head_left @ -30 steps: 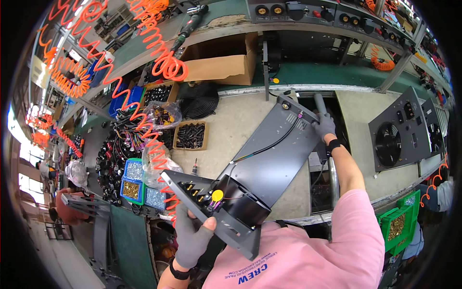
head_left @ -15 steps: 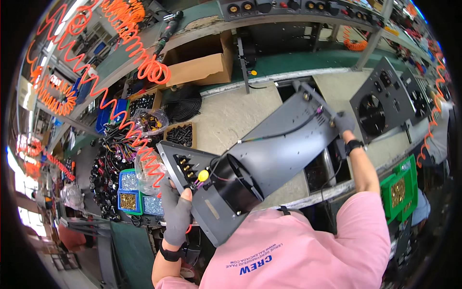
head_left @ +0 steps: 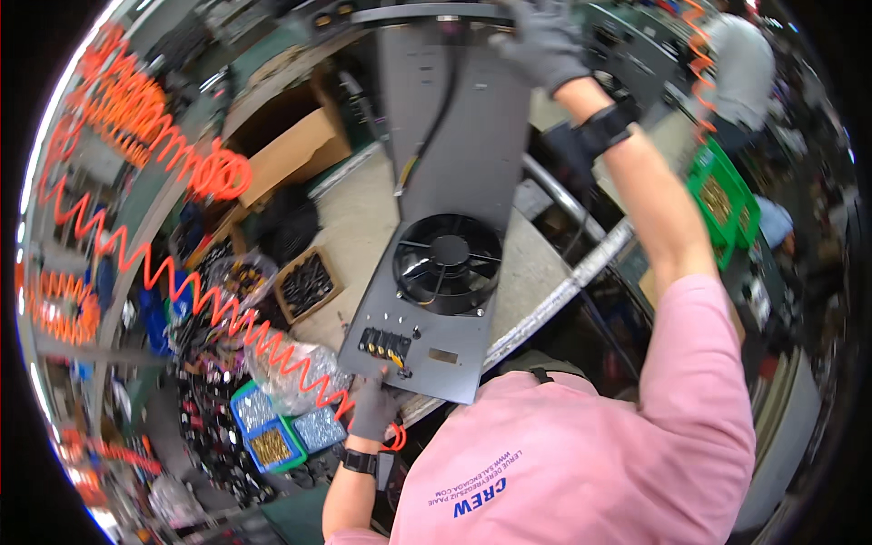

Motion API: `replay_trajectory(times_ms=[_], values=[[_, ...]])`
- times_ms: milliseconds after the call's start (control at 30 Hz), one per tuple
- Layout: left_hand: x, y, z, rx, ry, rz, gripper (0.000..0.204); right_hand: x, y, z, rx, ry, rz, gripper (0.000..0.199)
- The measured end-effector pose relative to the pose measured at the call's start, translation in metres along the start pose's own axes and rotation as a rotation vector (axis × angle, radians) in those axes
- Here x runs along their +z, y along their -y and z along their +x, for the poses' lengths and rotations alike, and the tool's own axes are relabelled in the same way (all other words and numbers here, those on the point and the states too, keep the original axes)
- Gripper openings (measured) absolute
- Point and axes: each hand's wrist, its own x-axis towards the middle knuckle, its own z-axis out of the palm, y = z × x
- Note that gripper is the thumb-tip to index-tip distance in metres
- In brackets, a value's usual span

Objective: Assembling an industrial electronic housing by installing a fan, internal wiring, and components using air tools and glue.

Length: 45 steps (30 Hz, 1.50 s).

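Note:
A long dark grey sheet-metal housing [head_left: 463, 136] stretches away from me above the bench, its length pointing to the far side. A round black fan [head_left: 447, 263] is mounted in its near part. Close to the near edge sit several black terminals [head_left: 385, 343] with yellow wire. My left hand [head_left: 372, 413], grey-gloved with a bare fingertip, is closed on the near edge. At the far end, my gloved right hand [head_left: 545, 45] grips the upright end plate; part of its grasp is hidden. A dark cable [head_left: 440, 127] runs along the inside face.
Orange coiled hoses [head_left: 213, 304] hang across the left. Below them are a carton of black parts [head_left: 307, 284], a plastic bag [head_left: 300, 377] and bins of screws [head_left: 271, 445]. A green bin [head_left: 718, 200] stands right. A co-worker's grey sleeve [head_left: 740, 68] shows far right.
The housing has turned from slanting across the bench to pointing straight away, its fan now facing up. My right hand has moved up and left; my left hand has moved slightly right and down.

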Motion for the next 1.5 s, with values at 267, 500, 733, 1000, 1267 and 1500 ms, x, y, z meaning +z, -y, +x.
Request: replay_trajectory(times_ms=[267, 500, 733, 1000, 1267, 1500], values=[[-0.018, 0.041, 0.03, -0.298, 0.175, -0.148, 0.031, -0.057, -0.017, -0.287, 0.003, 0.495, 0.367, 0.043], [-0.006, 0.056, 0.039, -0.304, 0.173, -0.244, 0.038, -0.126, -0.212, -0.455, 1.07, 0.405, -0.39, 0.036], [0.039, 0.066, 0.018, -0.278, 0.112, -0.269, 0.05, -0.166, -0.308, -0.507, 1.72, 0.379, -0.241, 0.042], [0.074, 0.064, -0.001, 0.009, 0.371, 0.56, 0.036, -0.133, -0.365, -0.555, 1.887, -0.479, 0.615, 0.036], [0.038, 0.058, 0.037, -0.436, 0.45, -0.126, 0.051, -0.199, -0.286, -0.457, 1.505, -0.038, -0.297, 0.036], [0.019, 0.045, 0.027, -0.389, 0.44, -0.186, 0.058, -0.214, -0.133, -0.388, 1.2, -0.442, 0.525, 0.038]])
